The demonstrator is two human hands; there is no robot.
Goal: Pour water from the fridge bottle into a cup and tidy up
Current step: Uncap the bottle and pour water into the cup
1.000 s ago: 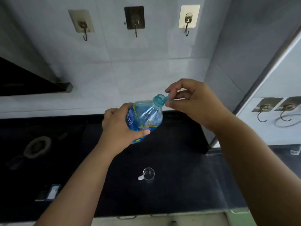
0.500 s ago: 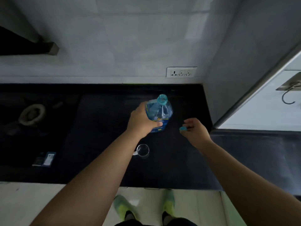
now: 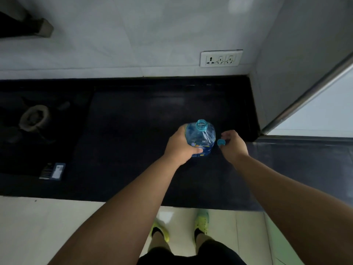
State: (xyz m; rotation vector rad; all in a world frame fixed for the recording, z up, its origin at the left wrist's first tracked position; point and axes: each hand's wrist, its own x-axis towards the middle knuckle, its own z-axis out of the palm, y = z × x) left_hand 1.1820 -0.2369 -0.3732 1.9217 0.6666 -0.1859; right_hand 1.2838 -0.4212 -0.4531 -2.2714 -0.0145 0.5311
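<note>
So far only the opening part looks done: the bottle [image 3: 200,140] is out, standing upright-ish near the centre of the frame over the black counter [image 3: 133,131], and its mouth is bare, w/ the blue cap [image 3: 221,142] already off. No pouring yet as far as I can judge. The cup isn't visible at all right now; it may be hidden behind the left forearm, can't tell. Still left, by my reckoning: tip the bottle over the cup, recap, put the bottle back, tidy.

Grip-wise, the left hand [image 3: 180,148] is wrapped round the bottle's left side and lower body, thumb across the label, closed firmly on it. Neck and mouth stick out above the hand, toward the top of the frame. Whether the base rests on the counter or hangs just above it, I can't say.

Right hand [image 3: 234,145] sits just right of the bottle, not touching it, fingers pinched on the cap, which pokes out on the hand's left side, between hand and bottle.

Elsewhere: wall socket [image 3: 221,58] upper right of centre, stove burner [image 3: 34,117] at far left, small box [image 3: 52,171] lower left on the counter.
</note>
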